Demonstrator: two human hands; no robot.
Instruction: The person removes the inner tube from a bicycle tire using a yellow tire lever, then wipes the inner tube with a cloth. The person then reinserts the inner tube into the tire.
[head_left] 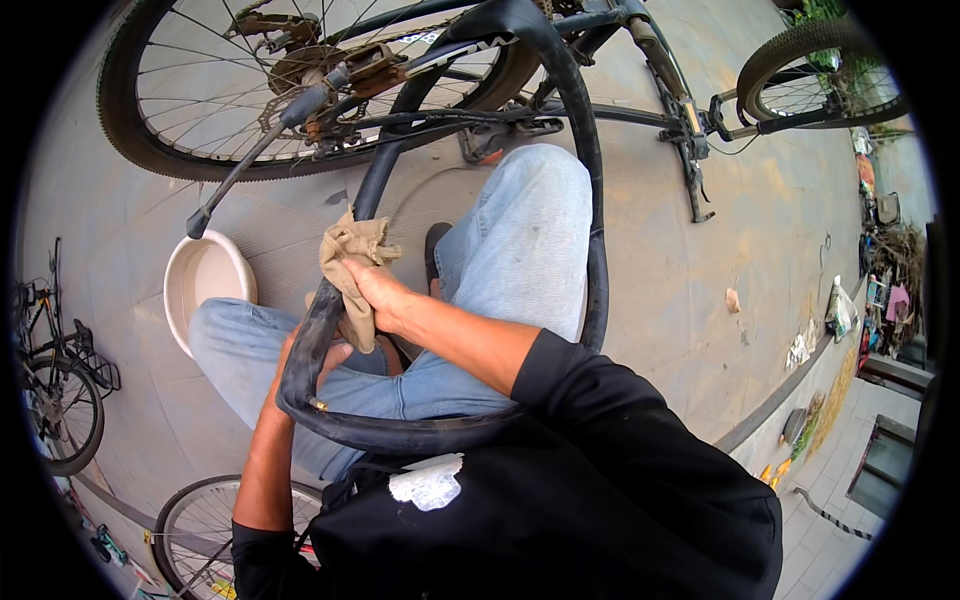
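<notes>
A black bicycle inner tube (597, 250), plump and looped, lies across my lap and rises over the bicycle frame at the top. Its brass valve (319, 405) points inward at the lower left of the loop. With my right hand (375, 292) I press a crumpled beige cloth (352, 245) around the tube's left side. Just below the cloth, my left hand (332, 358) is wrapped round the tube from underneath, its fingers partly hidden by it.
A bicycle (440, 62) lies ahead, its rusty-geared rear wheel (130, 150) at upper left and front wheel (748, 75) at upper right. A cream basin (178, 300) stands left of my knee. Other bicycles (65, 400) stand at far left; litter (803, 345) lies at right.
</notes>
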